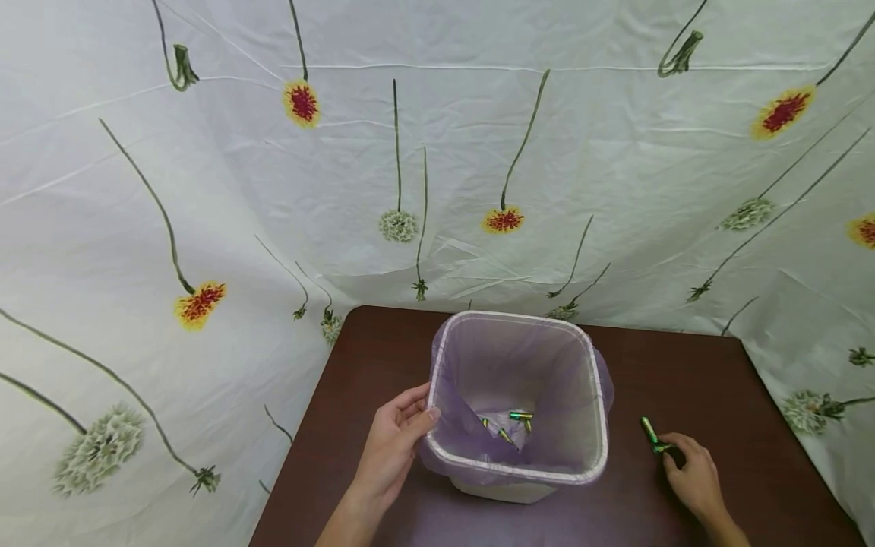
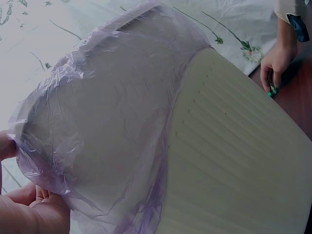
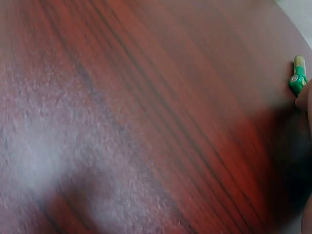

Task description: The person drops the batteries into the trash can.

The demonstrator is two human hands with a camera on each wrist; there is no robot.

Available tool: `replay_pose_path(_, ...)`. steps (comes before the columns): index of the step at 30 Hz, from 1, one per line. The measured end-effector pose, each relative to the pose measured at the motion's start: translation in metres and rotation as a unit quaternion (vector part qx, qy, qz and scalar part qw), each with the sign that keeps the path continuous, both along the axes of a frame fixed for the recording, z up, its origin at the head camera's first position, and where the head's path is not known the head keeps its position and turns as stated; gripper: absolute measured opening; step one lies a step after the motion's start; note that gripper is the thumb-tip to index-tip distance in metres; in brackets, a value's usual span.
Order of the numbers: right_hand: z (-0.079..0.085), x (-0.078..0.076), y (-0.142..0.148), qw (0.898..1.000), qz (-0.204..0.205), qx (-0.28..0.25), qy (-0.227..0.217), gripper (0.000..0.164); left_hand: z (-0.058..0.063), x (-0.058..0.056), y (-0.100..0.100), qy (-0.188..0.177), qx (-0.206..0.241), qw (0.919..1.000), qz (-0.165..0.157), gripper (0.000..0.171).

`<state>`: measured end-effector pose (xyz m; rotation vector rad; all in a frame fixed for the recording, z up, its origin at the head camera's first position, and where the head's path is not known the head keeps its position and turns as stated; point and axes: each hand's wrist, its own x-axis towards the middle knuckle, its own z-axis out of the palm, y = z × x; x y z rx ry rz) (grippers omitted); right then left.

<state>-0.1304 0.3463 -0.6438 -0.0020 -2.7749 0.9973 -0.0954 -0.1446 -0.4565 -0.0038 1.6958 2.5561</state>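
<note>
A pale waste bin (image 1: 502, 492) lined with a thin purple bag (image 1: 454, 403) stands on the table. Several green-and-gold batteries (image 1: 521, 415) lie at its bottom. My left hand (image 1: 386, 444) grips the bin's left rim, thumb over the top and fingers outside against the bag; the left wrist view shows the bag (image 2: 117, 112) draped over the bin's ribbed wall (image 2: 239, 156). Right of the bin, my right hand (image 1: 696, 477) pinches a battery (image 1: 661, 448) low at the tabletop. Another battery (image 1: 648, 430) lies just beyond its fingertips. The right wrist view catches the batteries (image 3: 298, 78) at its right edge.
The dark reddish-brown table (image 1: 396, 334) extends around the bin. A white cloth (image 1: 451, 175) printed with flowers hangs behind and on both sides, close along the table's edges.
</note>
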Motion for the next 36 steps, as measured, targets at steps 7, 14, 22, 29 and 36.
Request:
replay_pose_path(7, -0.002, 0.002, 0.001, 1.0, -0.002, 0.012, 0.004, 0.02, 0.001, 0.0, 0.0, 0.002, 0.002, 1.0, -0.002, 0.049)
replay_pose_path(14, 0.0, 0.005, 0.003, 0.999, -0.009, 0.026, 0.028, 0.017, 0.002, -0.001, 0.001, 0.0, -0.002, 1.0, -0.003, 0.049)
replay_pose_path(22, 0.007, 0.008, -0.005, 0.997, -0.054, 0.021, 0.052, 0.014, 0.002, -0.002, -0.001, 0.0, -0.012, 0.9999, 0.001, 0.047)
replay_pose_path(29, 0.023, 0.0, -0.011, 0.99, -0.046, 0.01, 0.136, 0.022, 0.003, -0.002, 0.001, -0.005, -0.013, 0.9999, 0.009, 0.047)
replay_pose_path(36, 0.054, -0.012, -0.019, 0.988, -0.004, -0.017, 0.157, 0.023, 0.003, -0.001, 0.002, -0.012, -0.009, 0.9997, 0.02, 0.047)
